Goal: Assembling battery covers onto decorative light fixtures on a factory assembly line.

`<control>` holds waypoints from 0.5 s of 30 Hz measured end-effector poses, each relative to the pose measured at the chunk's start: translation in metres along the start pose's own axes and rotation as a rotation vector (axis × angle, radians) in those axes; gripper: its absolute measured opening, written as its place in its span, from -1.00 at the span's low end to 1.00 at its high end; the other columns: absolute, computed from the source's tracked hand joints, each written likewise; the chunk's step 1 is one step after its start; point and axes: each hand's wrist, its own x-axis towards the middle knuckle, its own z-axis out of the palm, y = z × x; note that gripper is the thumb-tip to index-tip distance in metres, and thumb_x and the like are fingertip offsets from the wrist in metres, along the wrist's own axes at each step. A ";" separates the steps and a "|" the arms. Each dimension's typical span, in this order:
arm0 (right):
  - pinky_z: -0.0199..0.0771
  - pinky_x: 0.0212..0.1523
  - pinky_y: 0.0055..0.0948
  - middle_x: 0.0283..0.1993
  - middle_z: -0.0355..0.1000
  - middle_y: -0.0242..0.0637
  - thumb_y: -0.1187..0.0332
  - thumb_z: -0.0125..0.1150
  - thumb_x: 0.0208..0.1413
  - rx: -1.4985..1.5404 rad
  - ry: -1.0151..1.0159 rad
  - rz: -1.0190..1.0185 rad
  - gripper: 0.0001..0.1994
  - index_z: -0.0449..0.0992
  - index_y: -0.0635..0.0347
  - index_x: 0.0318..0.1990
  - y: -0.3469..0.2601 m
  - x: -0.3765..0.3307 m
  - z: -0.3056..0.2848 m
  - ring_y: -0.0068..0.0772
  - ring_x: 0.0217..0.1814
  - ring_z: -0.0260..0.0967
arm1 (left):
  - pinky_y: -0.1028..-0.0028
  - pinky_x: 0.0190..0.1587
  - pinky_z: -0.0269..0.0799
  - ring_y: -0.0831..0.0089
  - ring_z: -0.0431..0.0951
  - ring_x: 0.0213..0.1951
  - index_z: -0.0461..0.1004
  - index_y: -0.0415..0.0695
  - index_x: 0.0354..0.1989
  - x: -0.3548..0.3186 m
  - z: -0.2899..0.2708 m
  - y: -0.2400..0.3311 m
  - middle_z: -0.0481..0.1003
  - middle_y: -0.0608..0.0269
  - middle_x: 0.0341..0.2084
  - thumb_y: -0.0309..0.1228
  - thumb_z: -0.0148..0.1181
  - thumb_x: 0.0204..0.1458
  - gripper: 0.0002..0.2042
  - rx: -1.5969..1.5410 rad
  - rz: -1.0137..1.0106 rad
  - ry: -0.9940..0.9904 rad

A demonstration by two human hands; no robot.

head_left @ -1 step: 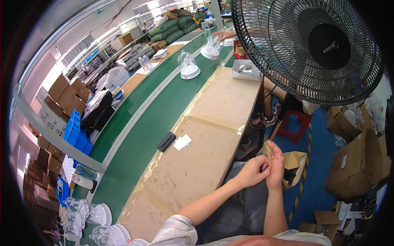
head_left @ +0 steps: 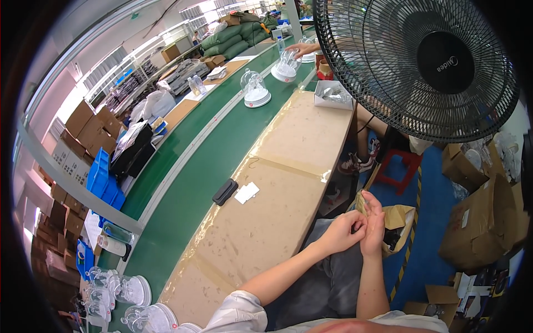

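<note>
Over my lap, to the right of the tan work table (head_left: 288, 152), my two hands meet. My left hand (head_left: 343, 232) is closed, its fingertips pinched against the palm of the other hand; anything between them is too small or hidden to make out. My right hand (head_left: 373, 230) is turned palm inward, with its fingers stretched upward. A yellowish-tan piece (head_left: 361, 203) shows beside those fingers; its kind, and whether it is held, I cannot tell. Just beyond my right hand is an open brown paper bag (head_left: 401, 217) with dark contents.
A black case (head_left: 225, 192) and white paper slips (head_left: 247, 192) lie on the table. Clear domes on white bases (head_left: 255, 95) stand along the green belt (head_left: 191, 186). A co-worker's hand (head_left: 302, 49) touches one. A large black fan (head_left: 422, 66) looms at upper right.
</note>
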 end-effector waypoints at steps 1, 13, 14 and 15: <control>-0.26 0.48 -0.24 0.39 0.18 -0.12 -0.18 -0.47 0.38 -0.008 0.016 0.006 -0.30 0.22 0.27 0.30 -0.001 0.000 0.000 -0.26 0.49 0.00 | 0.49 -0.40 0.25 0.50 0.30 -0.45 0.43 -0.22 -0.37 0.000 0.000 0.001 0.29 0.30 -0.53 -0.49 0.20 -0.01 -0.90 -0.005 -0.002 -0.008; -0.25 0.46 -0.25 0.37 0.21 -0.13 -0.16 -0.46 0.38 -0.004 0.046 0.023 -0.33 0.23 0.22 0.29 -0.001 0.001 0.002 -0.27 0.48 0.02 | 0.45 -0.35 0.27 0.45 0.29 -0.44 0.39 -0.22 -0.40 0.002 -0.002 0.002 0.28 0.28 -0.52 -0.51 0.16 -0.02 -0.91 0.007 0.012 -0.038; -0.25 0.46 -0.25 0.36 0.21 -0.13 -0.16 -0.46 0.38 0.000 0.051 0.023 -0.34 0.23 0.22 0.29 -0.001 0.001 0.002 -0.27 0.48 0.02 | 0.44 -0.35 0.27 0.44 0.30 -0.44 0.39 -0.22 -0.40 0.002 -0.002 0.002 0.28 0.28 -0.52 -0.51 0.16 -0.02 -0.91 0.006 0.004 -0.044; -0.25 0.46 -0.25 0.36 0.21 -0.13 -0.16 -0.46 0.38 0.000 0.051 0.022 -0.34 0.23 0.22 0.29 -0.001 0.001 0.002 -0.27 0.48 0.02 | 0.44 -0.35 0.27 0.44 0.30 -0.44 0.39 -0.22 -0.40 0.002 -0.002 0.002 0.28 0.28 -0.52 -0.51 0.16 -0.02 -0.91 0.006 0.004 -0.044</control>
